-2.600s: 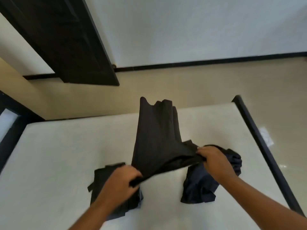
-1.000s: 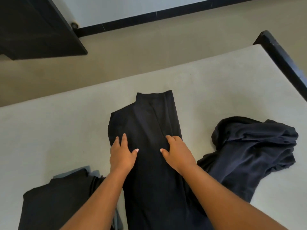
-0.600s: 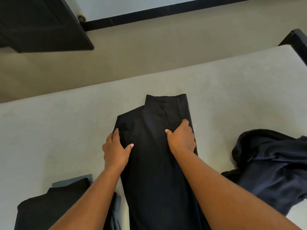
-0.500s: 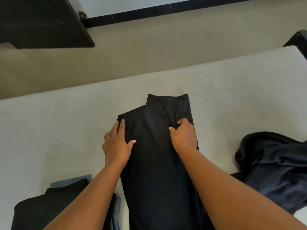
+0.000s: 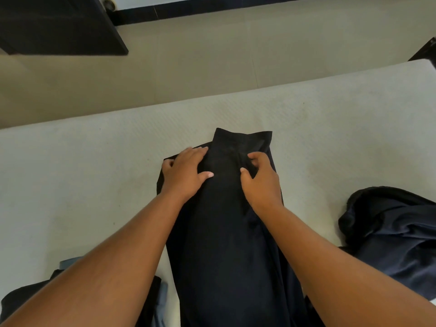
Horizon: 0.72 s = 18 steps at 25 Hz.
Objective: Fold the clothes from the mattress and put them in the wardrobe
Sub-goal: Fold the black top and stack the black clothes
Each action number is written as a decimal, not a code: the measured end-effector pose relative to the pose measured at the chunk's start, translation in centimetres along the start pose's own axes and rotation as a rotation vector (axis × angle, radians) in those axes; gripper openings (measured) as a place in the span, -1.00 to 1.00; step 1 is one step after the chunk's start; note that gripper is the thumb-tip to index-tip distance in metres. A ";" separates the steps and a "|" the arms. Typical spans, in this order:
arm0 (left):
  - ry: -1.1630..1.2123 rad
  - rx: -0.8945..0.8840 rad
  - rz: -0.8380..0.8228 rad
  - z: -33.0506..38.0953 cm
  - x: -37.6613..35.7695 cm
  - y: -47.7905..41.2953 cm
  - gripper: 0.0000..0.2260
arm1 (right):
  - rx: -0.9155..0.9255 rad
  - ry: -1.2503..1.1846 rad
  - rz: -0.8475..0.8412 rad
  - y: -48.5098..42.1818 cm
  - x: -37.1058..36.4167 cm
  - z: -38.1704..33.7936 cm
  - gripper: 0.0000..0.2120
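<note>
Pressing down with our left hand [image 5: 185, 174], fingers straight and flat, we hold the far left part of the dark trousers [image 5: 226, 232], which lie lengthwise on the middle of the mattress [image 5: 82, 185]. Our right hand [image 5: 260, 182] curls its fingers and pinches the cloth just beside. A crumpled dark garment [image 5: 391, 232] lies to the right, and a folded pile [image 5: 151, 300] sits near left.
</note>
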<state>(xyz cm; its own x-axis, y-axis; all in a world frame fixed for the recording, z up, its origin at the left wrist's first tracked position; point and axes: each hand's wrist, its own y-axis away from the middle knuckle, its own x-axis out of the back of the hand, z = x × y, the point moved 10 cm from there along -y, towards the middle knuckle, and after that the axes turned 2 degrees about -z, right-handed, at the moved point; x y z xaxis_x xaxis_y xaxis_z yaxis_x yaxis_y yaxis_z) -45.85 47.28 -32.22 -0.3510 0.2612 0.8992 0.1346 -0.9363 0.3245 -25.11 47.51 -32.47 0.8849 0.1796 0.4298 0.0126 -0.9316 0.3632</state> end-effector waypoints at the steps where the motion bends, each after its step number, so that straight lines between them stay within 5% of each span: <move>1: 0.049 -0.025 -0.046 1.0 -0.3 -0.3 -0.31 | -0.002 -0.061 -0.063 0.0 -0.7 -0.3 -0.60; 4: 0.165 -0.101 -0.157 3.4 -0.1 -0.8 -0.23 | -0.008 -0.201 -0.238 0.6 -2.7 -1.1 -0.57; 8: 0.366 -0.153 -0.212 3.1 2.2 0.2 -0.60 | -0.007 -0.344 -0.337 2.6 -3.5 -2.6 -0.59; 12: 0.247 -0.116 -0.036 1.7 7.1 1.9 -0.82 | -0.120 -0.303 -0.370 4.5 -4.0 -1.9 -0.68; 15: 0.246 -0.210 0.144 4.0 11.9 3.2 -0.84 | -0.383 -0.537 -0.715 6.9 -6.8 -0.4 -0.24; 18: 0.276 -0.327 0.244 8.2 14.3 3.8 -0.79 | -0.449 -0.551 -0.797 8.4 -7.7 -1.3 -0.47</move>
<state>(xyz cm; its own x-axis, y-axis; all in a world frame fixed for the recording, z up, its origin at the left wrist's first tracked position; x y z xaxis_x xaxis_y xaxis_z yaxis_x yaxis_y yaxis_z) -42.73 49.37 -15.70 -0.5836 -0.0050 0.8120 -0.0394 -0.9986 -0.0345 -32.46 38.70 -31.63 0.7870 0.4133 -0.4580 0.6071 -0.3863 0.6944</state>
